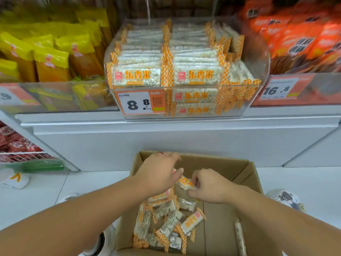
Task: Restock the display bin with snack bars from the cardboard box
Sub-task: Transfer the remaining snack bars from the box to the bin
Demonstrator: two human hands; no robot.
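An open cardboard box (228, 167) stands on the floor below me with several loose snack bars (169, 224) in white and orange-checked wrappers on its bottom. Both of my hands are inside it. My right hand (210, 187) pinches one snack bar (185, 182) by its end. My left hand (158, 172) hovers just left of that bar with curled fingers; more bars show under its palm, and whether it holds them is hidden. Above, the clear display bin (258, 58) on the shelf holds neat rows of the same bars.
Yellow snack bags (51, 58) fill the shelf left of the bin and orange bags (299, 39) fill the right. A white shelf ledge (184, 137) juts out between bin and box. Price tags hang on the shelf front. Red packs (16, 145) sit at lower left.
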